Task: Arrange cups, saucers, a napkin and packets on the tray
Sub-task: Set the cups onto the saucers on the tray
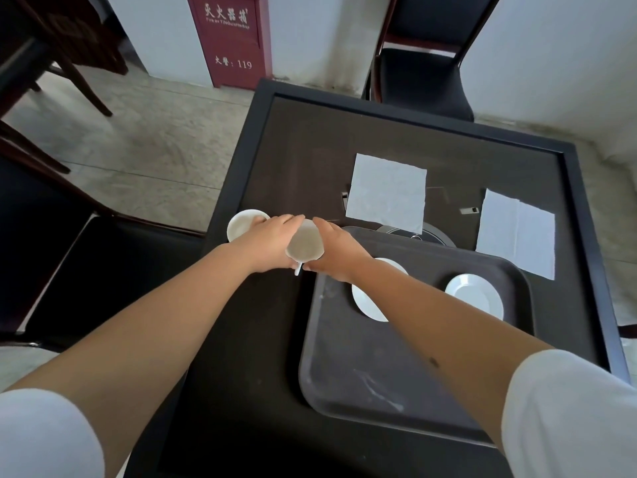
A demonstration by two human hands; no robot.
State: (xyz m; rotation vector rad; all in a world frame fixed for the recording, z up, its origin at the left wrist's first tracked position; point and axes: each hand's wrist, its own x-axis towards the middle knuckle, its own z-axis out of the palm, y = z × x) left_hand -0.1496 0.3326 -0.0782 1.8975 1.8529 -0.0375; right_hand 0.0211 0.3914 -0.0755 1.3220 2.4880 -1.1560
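A white cup (pixel 305 246) is held between both hands just off the tray's far left corner, its opening tilted toward me and its handle pointing down. My left hand (pixel 267 244) wraps its left side and my right hand (pixel 336 251) its right side. A second white cup (pixel 241 224) stands on the table just left of my left hand. The dark tray (pixel 362 370) carries two white saucers: one (pixel 367 301) partly under my right forearm, the other (pixel 474 300) near the tray's right edge. Two white napkins (pixel 386 191) (pixel 517 232) lie flat on the table beyond the tray.
The dark square table (pixel 303 143) has a raised rim. A round metal fitting (pixel 431 234) shows at the tray's far edge. Black chairs stand behind the table (pixel 424 63) and at my left (pixel 103 270). A red fire-extinguisher cabinet (pixel 231 39) stands against the wall.
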